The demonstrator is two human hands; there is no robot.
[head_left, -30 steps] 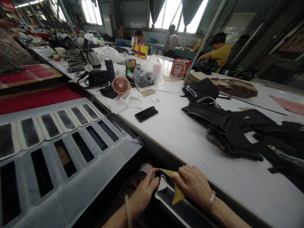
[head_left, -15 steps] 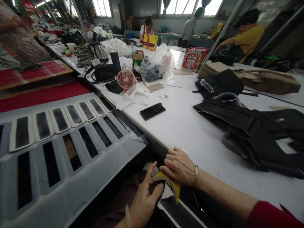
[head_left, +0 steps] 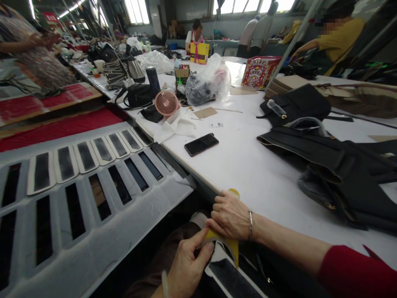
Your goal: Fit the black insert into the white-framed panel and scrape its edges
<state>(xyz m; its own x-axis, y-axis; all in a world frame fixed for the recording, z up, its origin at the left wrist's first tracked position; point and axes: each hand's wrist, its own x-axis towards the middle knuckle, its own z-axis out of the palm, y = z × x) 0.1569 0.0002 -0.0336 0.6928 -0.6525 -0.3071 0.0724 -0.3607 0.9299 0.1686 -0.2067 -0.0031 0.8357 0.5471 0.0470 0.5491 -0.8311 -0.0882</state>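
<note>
Low at the table's front edge, my right hand (head_left: 231,215) is closed round a yellow strip (head_left: 235,248), whose rounded end shows above the knuckles. My left hand (head_left: 187,263) pinches the near side, thumb and forefinger at the strip and the end of a dark panel with a pale border (head_left: 231,275). The strip curves over that end of the panel. A black phone (head_left: 201,144) lies on the white table (head_left: 229,165) beyond my hands.
Black bags (head_left: 313,153) cover the table's right side. Behind the phone stand a pink fan (head_left: 166,103) and a plastic bag (head_left: 207,80). Pale-bordered dark panels (head_left: 65,162) lie on a grey slotted rack (head_left: 139,219) at left. Several people are farther off.
My left forefinger, raised before, has come down against the yellow strip beside my right hand. More of the strip's rounded end shows above my right hand. The view has shifted slightly.
</note>
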